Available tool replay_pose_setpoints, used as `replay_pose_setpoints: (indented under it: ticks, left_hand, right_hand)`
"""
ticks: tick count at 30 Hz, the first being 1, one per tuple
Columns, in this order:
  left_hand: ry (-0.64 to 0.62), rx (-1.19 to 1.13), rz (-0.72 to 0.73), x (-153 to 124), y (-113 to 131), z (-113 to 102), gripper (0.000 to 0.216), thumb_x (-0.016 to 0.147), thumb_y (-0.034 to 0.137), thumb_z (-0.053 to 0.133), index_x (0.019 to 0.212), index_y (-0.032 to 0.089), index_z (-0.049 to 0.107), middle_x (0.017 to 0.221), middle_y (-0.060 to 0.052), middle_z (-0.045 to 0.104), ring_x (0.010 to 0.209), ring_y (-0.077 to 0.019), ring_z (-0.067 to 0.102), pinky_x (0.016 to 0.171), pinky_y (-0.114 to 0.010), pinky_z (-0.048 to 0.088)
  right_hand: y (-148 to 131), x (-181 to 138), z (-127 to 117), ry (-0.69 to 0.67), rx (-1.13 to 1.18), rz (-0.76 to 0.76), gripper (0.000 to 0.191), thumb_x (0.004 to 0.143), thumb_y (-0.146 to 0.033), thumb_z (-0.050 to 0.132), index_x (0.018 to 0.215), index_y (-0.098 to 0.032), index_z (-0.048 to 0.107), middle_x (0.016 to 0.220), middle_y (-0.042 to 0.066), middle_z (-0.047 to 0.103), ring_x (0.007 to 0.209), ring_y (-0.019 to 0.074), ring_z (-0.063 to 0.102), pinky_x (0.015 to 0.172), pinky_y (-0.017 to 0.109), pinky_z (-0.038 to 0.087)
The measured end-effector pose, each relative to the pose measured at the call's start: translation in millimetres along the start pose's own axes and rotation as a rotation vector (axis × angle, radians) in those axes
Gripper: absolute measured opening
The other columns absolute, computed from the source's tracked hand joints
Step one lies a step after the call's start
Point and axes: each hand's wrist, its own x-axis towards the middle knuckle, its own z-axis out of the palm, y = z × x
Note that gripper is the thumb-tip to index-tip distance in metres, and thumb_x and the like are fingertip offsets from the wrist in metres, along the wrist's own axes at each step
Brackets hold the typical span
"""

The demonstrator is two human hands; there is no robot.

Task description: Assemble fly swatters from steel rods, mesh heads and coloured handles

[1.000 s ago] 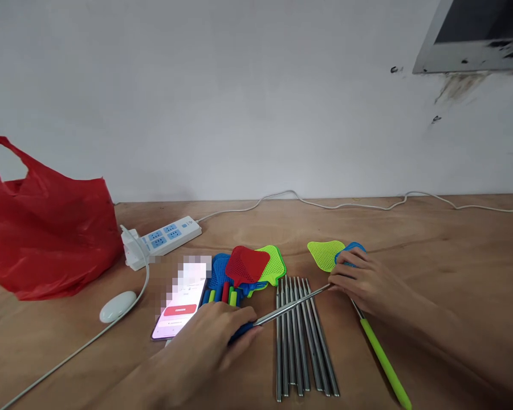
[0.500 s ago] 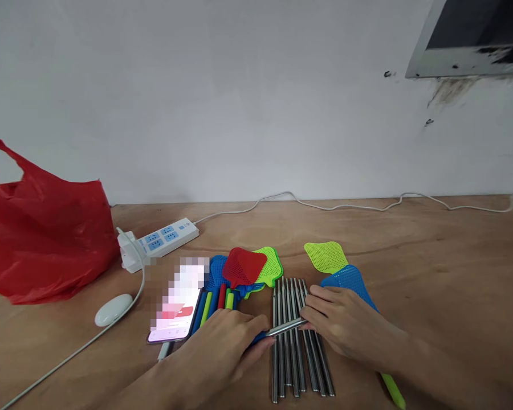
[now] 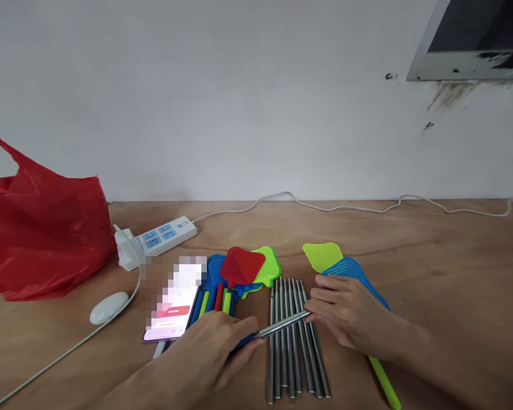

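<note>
My left hand (image 3: 217, 344) is closed around a blue handle (image 3: 243, 341) with a metal rod (image 3: 282, 326) coming out of its end. The fingers of my right hand (image 3: 346, 313) pinch the rod's other end, which they hide. Beneath the held rod, several loose metal rods (image 3: 288, 353) lie side by side on the table. Beside my left hand lie several blue, red and yellow-green handles (image 3: 211, 299). A blue fly swatter head (image 3: 350, 270) is partly behind my right hand, overlapping a yellow-green one (image 3: 322, 257). A yellow-green handle (image 3: 385, 384) sticks out below my right wrist.
A red fly swatter head (image 3: 242, 266) tops a pile of blue and green ones. To the left are a lit phone (image 3: 175, 307), a white mouse-shaped object (image 3: 109, 308), a power strip (image 3: 166, 236) and a red plastic bag (image 3: 47, 228). A white cable (image 3: 346, 207) runs along the wall.
My hands have moved slightly apart, my left hand to the left, and a longer piece of the held rod shows between them. The view has shifted a little.
</note>
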Motion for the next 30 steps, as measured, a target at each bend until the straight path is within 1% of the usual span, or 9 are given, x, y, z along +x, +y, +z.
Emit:
replay_pose_setpoints:
  ticks: [5,9,12,17,22,25,27,29,30]
  left_hand:
    - [0.004,-0.006,-0.003,-5.1,-0.9,-0.7,0.035,0.107,0.036,0.031,0.088,0.021,0.057,0.077,-0.003,0.066,0.065,-0.0199,0.061,0.057,-0.029,0.035]
    - [0.019,0.012,0.011,-12.4,-9.6,-0.5,0.038,0.108,0.04,0.028,0.092,0.023,0.058,0.079,-0.003,0.068,0.067,-0.021,0.062,0.058,-0.029,0.035]
    - [0.031,0.019,-0.002,-17.2,-16.2,0.4,0.04,0.108,0.043,0.028,0.093,0.024,0.06,0.077,-0.003,0.068,0.066,-0.0216,0.062,0.056,-0.029,0.033]
    - [0.056,-0.025,-0.002,-21.7,-19.9,-1.6,0.039,0.106,0.048,0.033,0.096,0.025,0.062,0.078,-0.002,0.067,0.066,-0.0206,0.06,0.056,-0.028,0.033]
    - [0.053,-0.053,-0.043,-26.4,-22.4,-4.1,0.038,0.106,0.047,0.033,0.096,0.025,0.063,0.076,-0.001,0.064,0.065,-0.0197,0.058,0.057,-0.028,0.034]
    - [0.063,-0.061,-0.046,-28.5,-27.0,-2.7,0.036,0.106,0.046,0.034,0.099,0.025,0.062,0.078,-0.001,0.064,0.065,-0.0191,0.056,0.058,-0.028,0.034]
    - [0.073,-0.043,-0.042,-29.9,-30.6,-1.9,0.037,0.106,0.046,0.034,0.097,0.025,0.063,0.078,-0.001,0.064,0.065,-0.019,0.055,0.059,-0.028,0.034]
    - [0.079,-0.025,-0.033,-31.6,-33.8,-1.7,0.039,0.106,0.046,0.032,0.095,0.024,0.062,0.077,-0.001,0.063,0.064,-0.0187,0.054,0.059,-0.028,0.034]
    - [0.086,-0.02,-0.031,-32.8,-35.0,-1.9,0.04,0.106,0.047,0.031,0.095,0.024,0.062,0.076,-0.001,0.063,0.063,-0.0187,0.054,0.059,-0.028,0.034]
  right_hand:
    - [0.4,-1.0,-6.4,-0.024,0.002,0.006,0.03,0.098,-0.013,0.044,0.072,-0.021,0.055,0.066,0.0,0.057,0.067,0.0179,0.048,0.06,0.031,0.038]
    - [2.2,-7.1,-4.1,0.038,-0.017,0.03,0.029,0.098,-0.012,0.042,0.077,-0.02,0.059,0.069,0.001,0.06,0.069,0.0189,0.052,0.065,0.032,0.042]
    - [2.0,-11.1,-0.6,0.057,-0.055,0.054,0.028,0.1,-0.014,0.043,0.079,-0.019,0.062,0.073,0.003,0.064,0.072,0.0205,0.057,0.07,0.034,0.046]
    - [1.2,-14.8,-2.1,0.09,-0.08,0.036,0.027,0.101,-0.018,0.045,0.085,-0.02,0.066,0.076,0.003,0.067,0.071,0.0198,0.061,0.071,0.033,0.05]
    - [2.0,-24.2,-2.6,0.031,-0.043,0.123,0.023,0.101,-0.023,0.046,0.093,-0.02,0.067,0.082,0.005,0.071,0.078,0.0217,0.066,0.073,0.035,0.052]
    - [2.5,-29.2,-4.9,0.012,0.001,0.133,0.02,0.1,-0.022,0.047,0.099,-0.02,0.066,0.092,0.006,0.072,0.082,0.0224,0.067,0.075,0.037,0.053]
    - [5.0,-31.7,-8.4,0.048,-0.015,0.132,0.017,0.098,-0.027,0.052,0.107,-0.02,0.065,0.105,0.009,0.072,0.093,0.0264,0.066,0.081,0.042,0.053]
    - [10.3,-34.2,-11.5,0.127,-0.034,0.182,0.027,0.094,-0.033,0.058,0.118,-0.02,0.063,0.119,0.012,0.069,0.106,0.0315,0.062,0.09,0.049,0.05]
    - [14.0,-35.5,-12.1,0.178,-0.023,0.241,0.032,0.093,-0.034,0.059,0.123,-0.021,0.061,0.123,0.013,0.067,0.111,0.033,0.06,0.093,0.052,0.048]
